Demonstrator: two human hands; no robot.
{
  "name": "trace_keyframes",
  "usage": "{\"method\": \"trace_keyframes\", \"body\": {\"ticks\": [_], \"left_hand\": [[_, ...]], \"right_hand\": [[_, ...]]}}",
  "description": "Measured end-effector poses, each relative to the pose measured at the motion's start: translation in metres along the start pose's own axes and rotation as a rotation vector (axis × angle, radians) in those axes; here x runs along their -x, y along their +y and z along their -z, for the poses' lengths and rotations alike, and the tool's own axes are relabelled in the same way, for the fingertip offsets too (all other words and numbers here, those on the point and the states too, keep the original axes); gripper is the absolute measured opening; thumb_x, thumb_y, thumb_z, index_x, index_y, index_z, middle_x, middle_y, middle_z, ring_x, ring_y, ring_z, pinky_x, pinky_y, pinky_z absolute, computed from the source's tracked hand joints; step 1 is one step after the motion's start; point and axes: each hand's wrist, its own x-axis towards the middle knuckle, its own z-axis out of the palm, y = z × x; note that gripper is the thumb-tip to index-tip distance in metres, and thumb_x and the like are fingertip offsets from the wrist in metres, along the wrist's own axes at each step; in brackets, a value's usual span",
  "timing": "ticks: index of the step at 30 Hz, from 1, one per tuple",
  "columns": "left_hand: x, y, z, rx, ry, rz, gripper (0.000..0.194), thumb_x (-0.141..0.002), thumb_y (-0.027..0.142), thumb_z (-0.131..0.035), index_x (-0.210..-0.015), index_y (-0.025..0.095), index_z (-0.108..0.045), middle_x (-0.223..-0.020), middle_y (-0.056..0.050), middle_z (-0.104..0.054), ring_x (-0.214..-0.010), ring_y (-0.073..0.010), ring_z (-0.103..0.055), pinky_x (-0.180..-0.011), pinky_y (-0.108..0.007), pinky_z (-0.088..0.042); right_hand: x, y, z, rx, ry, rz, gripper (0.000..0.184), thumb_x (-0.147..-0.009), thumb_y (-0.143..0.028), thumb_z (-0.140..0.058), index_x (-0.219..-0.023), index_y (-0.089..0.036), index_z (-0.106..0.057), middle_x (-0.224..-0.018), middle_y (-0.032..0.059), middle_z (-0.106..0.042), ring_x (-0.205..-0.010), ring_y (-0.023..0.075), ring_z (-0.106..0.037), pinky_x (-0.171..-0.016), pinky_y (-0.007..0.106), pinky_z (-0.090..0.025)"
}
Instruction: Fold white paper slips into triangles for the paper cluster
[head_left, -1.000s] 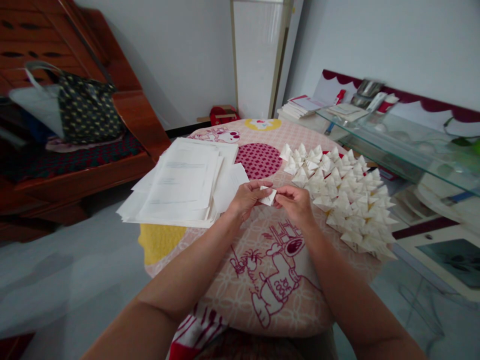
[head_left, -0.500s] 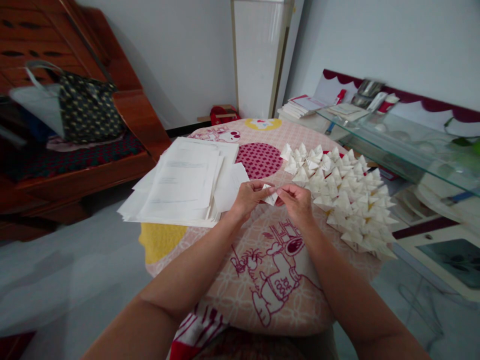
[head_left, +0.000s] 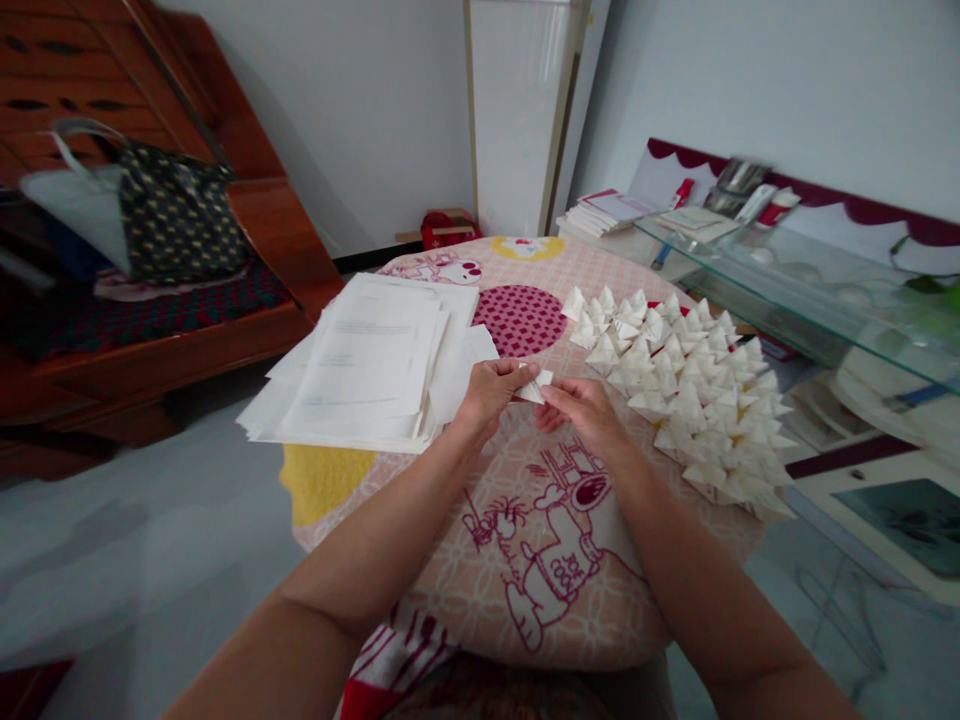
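Observation:
A small folded piece of white paper (head_left: 535,386) is held up between my two hands above the tablecloth. My left hand (head_left: 491,394) pinches its left side, thumb on top. On its right edge are the thumb and finger of my right hand (head_left: 583,407); the other fingers curl below. Beyond my right forearm, a large cluster of folded paper pieces with pointed tips (head_left: 682,380) covers the right side of the table. Left of my hands lies a stack of printed paper sheets (head_left: 367,350), with a smaller sheet (head_left: 469,365) sticking out beside my left hand.
The round table wears a pink patterned tablecloth (head_left: 517,560). A glass-topped stand (head_left: 810,300) with cups and papers borders it on the right. To the left is a wooden bench (head_left: 277,230) holding a dotted bag (head_left: 176,215). A tall white cabinet (head_left: 517,110) stands behind.
The folded paper has been turned between my fingers. My right hand has shifted its grip to the lower right edge, its fingers dropping slightly. The stack and the cluster stay put.

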Motion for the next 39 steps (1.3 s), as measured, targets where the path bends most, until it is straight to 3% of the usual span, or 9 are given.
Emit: {"method": "trace_keyframes", "body": {"ticks": [7, 17, 23, 26, 30, 39], "left_hand": [[0.001, 0.0, 0.0, 0.018, 0.009, -0.005, 0.041, -0.062, 0.046, -0.089, -0.061, 0.013, -0.065, -0.055, 0.001, -0.059, -0.047, -0.0073, -0.047, -0.051, -0.024, -0.04], [0.001, 0.006, 0.002, -0.076, 0.039, 0.036, 0.038, -0.065, 0.044, -0.087, -0.057, 0.015, -0.063, -0.053, 0.0, -0.06, -0.046, -0.0091, -0.049, -0.046, -0.023, -0.039], [0.001, 0.01, 0.004, -0.056, -0.113, 0.104, 0.046, -0.069, 0.057, -0.083, -0.067, 0.013, -0.069, -0.061, -0.004, -0.065, -0.055, -0.0125, -0.058, -0.053, -0.025, -0.048], [0.001, 0.008, 0.004, -0.059, -0.209, 0.104, 0.036, -0.062, 0.04, -0.09, -0.073, 0.012, -0.072, -0.069, -0.005, -0.07, -0.061, -0.0121, -0.061, -0.057, -0.024, -0.05], [0.0, 0.007, 0.003, -0.019, -0.198, 0.084, 0.027, -0.057, 0.016, -0.086, -0.08, 0.011, -0.074, -0.074, -0.003, -0.073, -0.061, -0.0109, -0.063, -0.06, -0.023, -0.051], [0.005, 0.011, -0.002, 0.026, -0.139, 0.121, 0.026, -0.064, 0.011, -0.081, -0.088, 0.012, -0.075, -0.071, -0.002, -0.072, -0.057, -0.012, -0.065, -0.06, -0.025, -0.054]], "right_hand": [[0.003, -0.001, -0.002, -0.025, -0.087, -0.012, 0.04, -0.071, -0.058, -0.079, -0.071, -0.018, -0.069, -0.064, 0.0041, -0.072, -0.051, 0.0147, -0.065, -0.049, 0.026, -0.054], [0.002, 0.0, -0.008, 0.0, -0.004, 0.055, 0.031, -0.071, -0.046, -0.075, -0.06, -0.019, -0.062, -0.047, -0.0011, -0.059, -0.036, 0.0099, -0.049, -0.034, 0.021, -0.037], [0.004, -0.001, -0.003, -0.003, 0.02, 0.06, 0.031, -0.069, -0.047, -0.073, -0.059, -0.019, -0.062, -0.046, -0.0014, -0.058, -0.035, 0.0093, -0.047, -0.033, 0.02, -0.035], [0.004, -0.001, -0.001, -0.008, 0.041, 0.051, 0.031, -0.068, -0.046, -0.074, -0.058, -0.019, -0.061, -0.045, -0.0013, -0.057, -0.034, 0.0091, -0.045, -0.033, 0.02, -0.034], [0.004, -0.002, -0.002, -0.005, 0.038, 0.039, 0.03, -0.067, -0.045, -0.073, -0.058, -0.019, -0.061, -0.044, -0.0017, -0.056, -0.033, 0.0086, -0.044, -0.032, 0.02, -0.032], [0.006, -0.004, -0.003, 0.009, 0.054, 0.056, 0.028, -0.068, -0.043, -0.071, -0.057, -0.02, -0.061, -0.041, -0.0032, -0.052, -0.031, 0.0078, -0.038, -0.031, 0.021, -0.027]]}}
